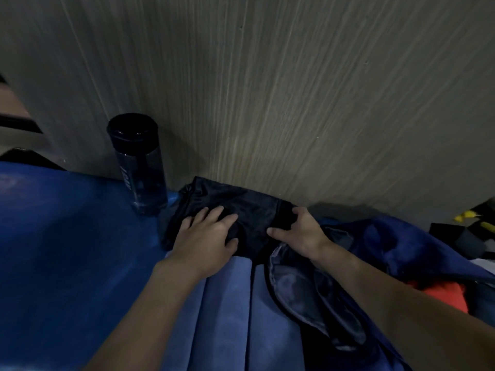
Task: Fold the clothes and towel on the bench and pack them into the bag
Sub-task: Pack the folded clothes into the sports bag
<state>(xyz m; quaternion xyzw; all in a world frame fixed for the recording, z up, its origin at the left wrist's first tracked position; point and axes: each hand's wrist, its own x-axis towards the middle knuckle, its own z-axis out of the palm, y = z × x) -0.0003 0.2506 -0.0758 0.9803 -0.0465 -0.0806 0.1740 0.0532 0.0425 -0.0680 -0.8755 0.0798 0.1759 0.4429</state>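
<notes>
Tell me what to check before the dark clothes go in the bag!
1. Fold: the dark garment is a compact bundle by the wall: ok.
2. Pressing: the left hand lies flat on it: ok.
3. Grip: the right hand holds its right edge: ok.
4. Obstacle: the bottle stands upright to the garment's left: ok.
5. Opening: the bag gapes open under the right arm: ok.
6. Room left inside the bag: cannot tell.

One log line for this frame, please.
stage: folding | left hand: flat on dark garment | right hand: grips its right edge | bag: open, right | bottle: upright, left
</notes>
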